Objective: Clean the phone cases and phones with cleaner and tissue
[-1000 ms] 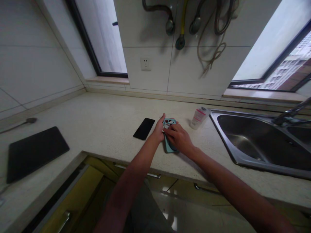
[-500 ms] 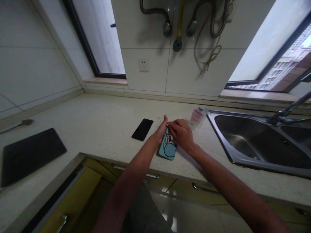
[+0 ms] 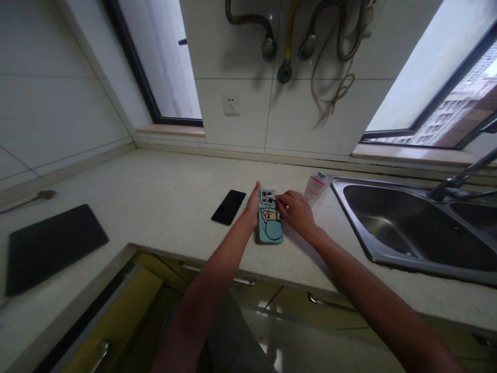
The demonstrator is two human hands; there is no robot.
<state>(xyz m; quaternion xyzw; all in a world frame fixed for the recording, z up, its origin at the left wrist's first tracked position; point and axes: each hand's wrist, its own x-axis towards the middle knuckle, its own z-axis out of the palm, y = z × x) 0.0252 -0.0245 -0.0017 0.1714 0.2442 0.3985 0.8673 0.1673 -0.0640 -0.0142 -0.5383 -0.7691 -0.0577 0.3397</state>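
Note:
A light blue phone case with a cartoon print lies on the speckled stone countertop, its dark camera cutouts at the far end. My left hand grips its left edge near the top. My right hand sits to the right, fingertips curled against the upper right edge by the cutouts. Whether those fingers pinch the case or something small, I cannot tell. A black smartphone lies face up just left of my left hand, apart from it.
A plastic bottle with a pink label stands near the steel double sink and its faucet. A dark flat mat lies at the left. The counter's front edge runs below my forearms, above cabinet drawers.
The case has turned from tilted to nearly straight. My right hand has slid off its middle to the right edge, uncovering the cutouts and print.

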